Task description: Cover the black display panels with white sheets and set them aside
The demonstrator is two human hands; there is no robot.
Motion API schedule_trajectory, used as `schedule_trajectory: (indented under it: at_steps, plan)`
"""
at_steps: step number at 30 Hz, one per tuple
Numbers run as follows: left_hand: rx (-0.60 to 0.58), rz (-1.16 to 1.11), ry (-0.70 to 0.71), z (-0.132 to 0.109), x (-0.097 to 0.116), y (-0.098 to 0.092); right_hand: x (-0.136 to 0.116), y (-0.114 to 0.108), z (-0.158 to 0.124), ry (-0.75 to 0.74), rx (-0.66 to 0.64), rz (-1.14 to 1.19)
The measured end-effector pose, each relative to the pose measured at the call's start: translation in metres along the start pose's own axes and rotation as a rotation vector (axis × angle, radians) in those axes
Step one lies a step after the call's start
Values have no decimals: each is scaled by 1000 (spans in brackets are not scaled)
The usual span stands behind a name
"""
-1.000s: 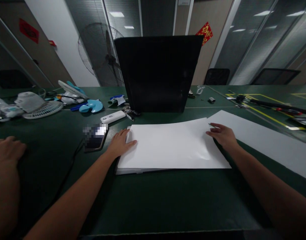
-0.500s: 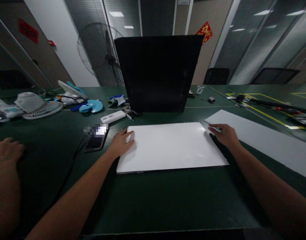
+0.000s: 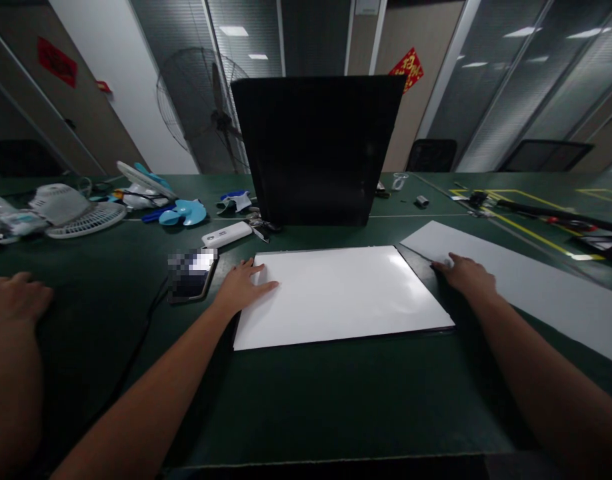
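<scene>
A glossy white rectangular panel lies flat on the table in front of me, with a thin dark layer showing along its near and right edges. My left hand rests over the panel's left edge, thumb and fingers spread, the thumb on the white surface. To the right lies a long white sheet, set at a slant. At its near left edge my right hand has thumb and index finger closed on the sheet; the other fingers are curled and partly hidden.
A large black screen stands behind the panel. Left of it are a phone, a white power bank, blue fan blades and fan parts. Another person's hand rests at far left. Dark rods lie far right.
My right hand has moved right, from the panel's right edge onto the slanted sheet's edge. That sheet's tip has shifted slightly left. My left hand stays on the panel, thumb reaching a little further in.
</scene>
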State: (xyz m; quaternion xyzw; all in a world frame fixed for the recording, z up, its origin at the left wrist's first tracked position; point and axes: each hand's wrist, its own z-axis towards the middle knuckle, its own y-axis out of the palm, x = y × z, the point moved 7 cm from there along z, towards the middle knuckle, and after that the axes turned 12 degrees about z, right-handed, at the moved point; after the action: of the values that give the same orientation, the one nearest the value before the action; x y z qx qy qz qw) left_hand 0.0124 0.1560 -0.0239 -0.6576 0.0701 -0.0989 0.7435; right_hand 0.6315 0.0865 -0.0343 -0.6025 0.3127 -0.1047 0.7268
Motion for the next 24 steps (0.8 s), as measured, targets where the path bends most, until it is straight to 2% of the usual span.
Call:
schedule_trajectory:
  at_steps: [6, 9, 12, 14, 17, 20, 22, 24]
  plan:
    - [27, -34, 10, 2, -4, 3, -16, -1, -7, -120, 22, -47]
    - [35, -42, 21, 3, -5, 5, -18, -6, -11, -116, 38, -46]
    - [37, -41, 27, 3, -5, 5, -23, -19, -17, -95, 123, 6]
    - [45, -36, 26, 3, -4, 5, -34, -29, -26, -136, 185, 53]
    - [47, -27, 14, 2, -4, 5, -65, -36, -48, -282, 204, 63]
    - [46, -25, 4, 2, -4, 4, -106, -34, -82, -523, 142, 54]
    - [46, -25, -3, 2, -5, 5, -134, -30, -112, -725, 61, 88]
    - [51, -25, -1, 3, -5, 5, -158, -24, -145, -922, -74, 163]
